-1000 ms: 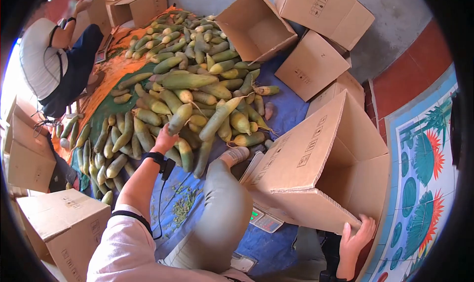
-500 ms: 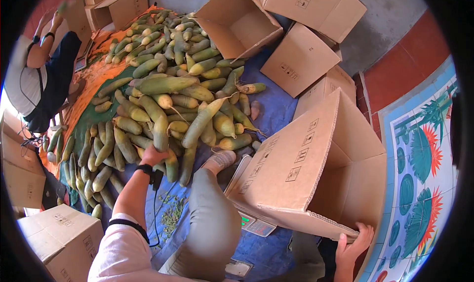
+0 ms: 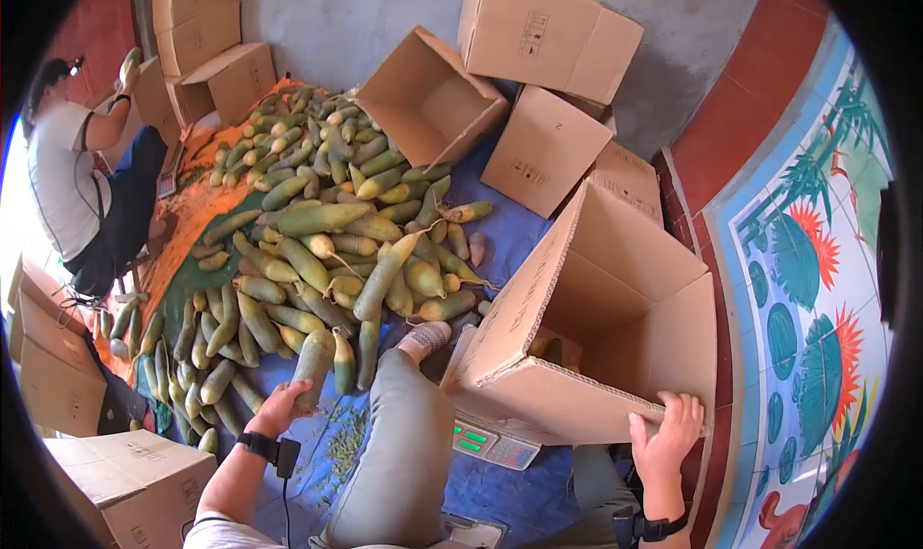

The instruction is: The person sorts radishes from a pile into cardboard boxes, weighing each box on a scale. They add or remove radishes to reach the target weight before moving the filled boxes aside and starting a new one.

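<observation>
My left hand (image 3: 281,407) holds a green radish (image 3: 314,361) by its lower end, just off the near edge of a large radish pile (image 3: 298,217). On the right, my right hand (image 3: 670,434) grips the near rim of an open cardboard box (image 3: 586,400), thumb and fingers over the edge. The box is tilted, and a few radishes (image 3: 550,350) show dimly inside it. Beneath the box's near side is a scale (image 3: 493,445) with a lit green display.
A co-worker (image 3: 72,164) sits at the far left, holding up a radish. Several cardboard boxes stand along the wall (image 3: 548,44) and at the lower left (image 3: 130,472). My foot (image 3: 425,337) is between pile and box. Blue tarp (image 3: 514,496) covers the floor.
My left hand has drawn a radish off the pile toward me. The view has shifted, showing more of the box's inside and the co-worker's head. My right hand stays on the rim.
</observation>
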